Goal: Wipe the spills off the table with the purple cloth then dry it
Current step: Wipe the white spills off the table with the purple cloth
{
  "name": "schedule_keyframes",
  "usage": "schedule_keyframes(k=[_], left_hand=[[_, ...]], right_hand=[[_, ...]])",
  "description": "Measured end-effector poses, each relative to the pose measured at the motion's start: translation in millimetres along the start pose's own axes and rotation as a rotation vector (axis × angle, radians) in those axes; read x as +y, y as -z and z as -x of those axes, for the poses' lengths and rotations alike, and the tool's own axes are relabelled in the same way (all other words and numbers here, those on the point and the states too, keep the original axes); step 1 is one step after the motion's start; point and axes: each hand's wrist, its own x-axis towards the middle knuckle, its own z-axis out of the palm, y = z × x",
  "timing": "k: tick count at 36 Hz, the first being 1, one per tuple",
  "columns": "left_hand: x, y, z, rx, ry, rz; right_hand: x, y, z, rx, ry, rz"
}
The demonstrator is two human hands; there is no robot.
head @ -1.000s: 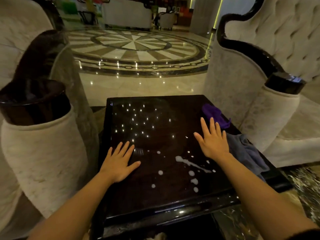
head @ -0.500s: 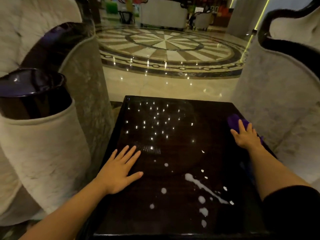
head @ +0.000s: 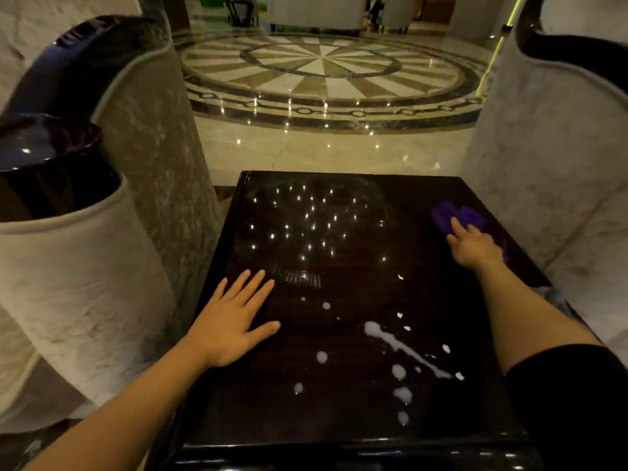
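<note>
my left hand (head: pixel 234 321) lies flat on the dark table (head: pixel 339 423), fingers spread, holding nothing. my right hand (head: pixel 474 246) rests on the purple cloth (head: pixel 453 214) near the table's far right edge; i cannot tell whether the fingers have closed on it. white spills (head: pixel 401 348) sit unwiped at the near right.

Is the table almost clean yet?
Not yet. Nothing is wiped: the white spills sit on the table near the front edge. The right hand is on the purple cloth; the left hand lies flat. Wiping and drying remain.
</note>
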Motion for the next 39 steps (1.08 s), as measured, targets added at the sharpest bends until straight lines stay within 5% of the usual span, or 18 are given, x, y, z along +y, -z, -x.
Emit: schedule_keyframes(k=[22,39], left_hand=[[0,-2,4,0.023,0.031,-0.041],[7,-1,10,-0.009,0.047,0.058]], right_hand=[[-117,-52,124,-0.077,0.427,-0.101],[-103,-71,238,-0.085,0.723,-0.096]])
